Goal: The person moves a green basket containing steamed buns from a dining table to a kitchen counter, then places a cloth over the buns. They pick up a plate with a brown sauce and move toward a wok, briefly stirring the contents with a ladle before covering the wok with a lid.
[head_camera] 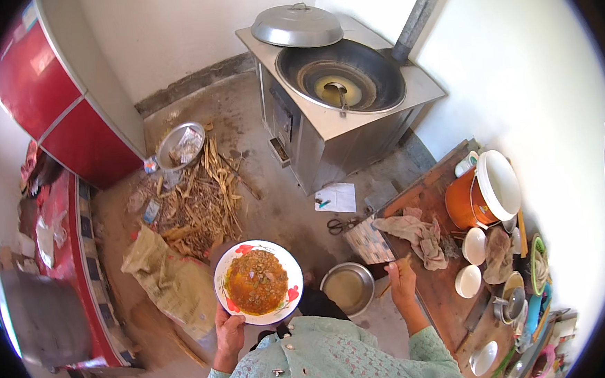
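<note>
My left hand (230,330) grips the rim of a white enamel plate (222,266) with red heart shapes and a dark blue edge. A reddish-brown, oily sauce with small chopped pieces (257,282) covers the plate's middle. Beside the wooden table's edge, my right hand (403,284) is closed around what looks like a thin wooden stick (384,290), perhaps chopsticks; the fingers hide most of it. Ahead, a large black wok (384,75) sits in a metal stove. Yellowish liquid (352,88) lies in its bottom, with a metal ladle (342,101) resting there.
A domed lid (297,25) rests on the stove (330,125). The floor holds a steel basin (348,290), dry husks (205,205), a woven sack (168,280) and scissors (336,226). Bowls (467,282), a cleaver (477,314), a cloth (422,236) and an orange bucket (464,200) occupy the table (439,295).
</note>
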A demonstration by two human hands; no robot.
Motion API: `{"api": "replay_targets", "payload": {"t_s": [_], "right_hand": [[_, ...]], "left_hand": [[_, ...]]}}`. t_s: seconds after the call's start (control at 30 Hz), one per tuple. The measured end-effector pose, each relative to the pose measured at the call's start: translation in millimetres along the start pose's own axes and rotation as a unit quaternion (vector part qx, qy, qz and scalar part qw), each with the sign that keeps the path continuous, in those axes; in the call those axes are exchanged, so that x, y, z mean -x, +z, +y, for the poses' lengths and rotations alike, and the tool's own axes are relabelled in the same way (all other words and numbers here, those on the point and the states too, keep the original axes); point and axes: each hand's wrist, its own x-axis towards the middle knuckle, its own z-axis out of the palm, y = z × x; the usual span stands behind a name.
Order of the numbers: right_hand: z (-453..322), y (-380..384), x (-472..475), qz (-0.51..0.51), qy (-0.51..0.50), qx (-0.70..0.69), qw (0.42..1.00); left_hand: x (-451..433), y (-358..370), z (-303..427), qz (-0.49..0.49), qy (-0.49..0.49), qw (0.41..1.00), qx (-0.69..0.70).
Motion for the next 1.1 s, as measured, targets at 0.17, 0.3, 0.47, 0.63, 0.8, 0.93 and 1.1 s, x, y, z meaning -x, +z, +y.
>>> {"api": "replay_targets", "payload": {"t_s": [0.17, 0.3, 0.47, 0.63, 0.8, 0.93, 1.1], "right_hand": [[-23.0, 33.2, -88.9, -0.059, 0.068, -0.256, 0.962], [-11.3, 35.7, -150.9, -0.193, 0.1, -0.271, 0.938], [-35.2, 41.8, -203.1, -0.269, 0.129, -0.37, 0.88], [-17.4, 57.5, -225.1, -0.221, 0.094, -0.369, 0.898], [-5.7, 53.0, -229.4, -0.166, 0.314, -0.378, 0.855], [-26.0, 33.6, -236.6, -0.081, 0.377, -0.385, 0.839], [22.8, 44.2, -214.5, 0.035, 0.38, -0.488, 0.785]], "left_hand": [[-62.7, 68.7, 22.3, -0.062, -0.036, 0.997, -0.04], [-114.2, 121.3, 15.7, -0.098, -0.053, 0.993, -0.048], [-175.7, 152.6, -8.5, -0.149, -0.085, 0.982, -0.073], [-234.2, 193.3, -27.9, -0.2, -0.139, 0.966, -0.087], [-291.7, 224.3, -41.3, -0.305, -0.216, 0.92, -0.121], [-324.9, 248.7, -55.9, -0.356, -0.26, 0.883, -0.159], [-352.7, 296.5, -72.0, -0.424, -0.309, 0.835, -0.167]]}}
